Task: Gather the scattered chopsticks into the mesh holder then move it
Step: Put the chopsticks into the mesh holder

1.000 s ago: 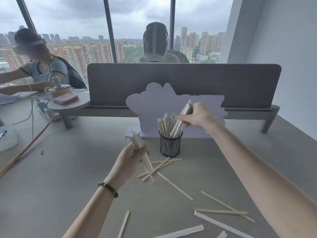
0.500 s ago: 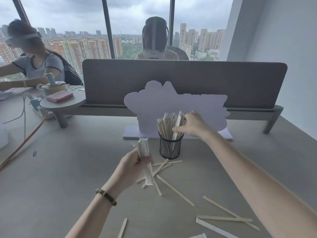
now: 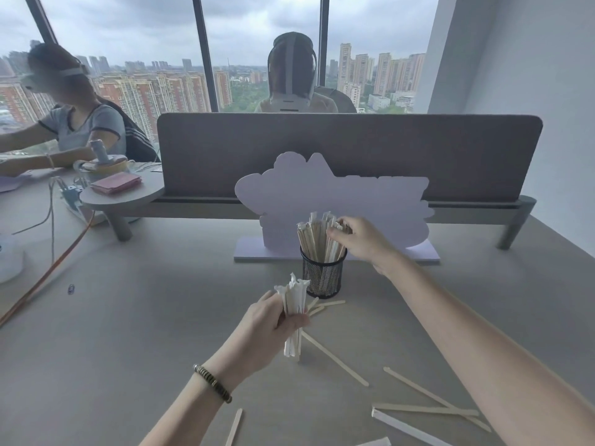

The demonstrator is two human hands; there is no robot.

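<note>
A black mesh holder [image 3: 323,278] stands upright on the grey desk, packed with several chopsticks [image 3: 314,236]. My right hand [image 3: 360,241] is at the tops of those chopsticks, fingers curled around some of them. My left hand [image 3: 273,323] grips a bundle of paper-wrapped chopsticks [image 3: 293,312], held upright just in front of the holder. Loose chopsticks [image 3: 335,358] lie scattered on the desk in front of and to the right of the holder, some bare wood, some wrapped [image 3: 405,428].
A lilac cut-out sign [image 3: 380,201] stands right behind the holder, with a grey divider panel [image 3: 347,149] behind it. A small round shelf [image 3: 128,197] with a pink pad is at the left. Cables [image 3: 48,272] run along the far left. Two people sit beyond.
My right hand has lowered its chopsticks down into the holder and now sits at their tops. My left hand has turned its bundle more upright and brought it closer to the holder.
</note>
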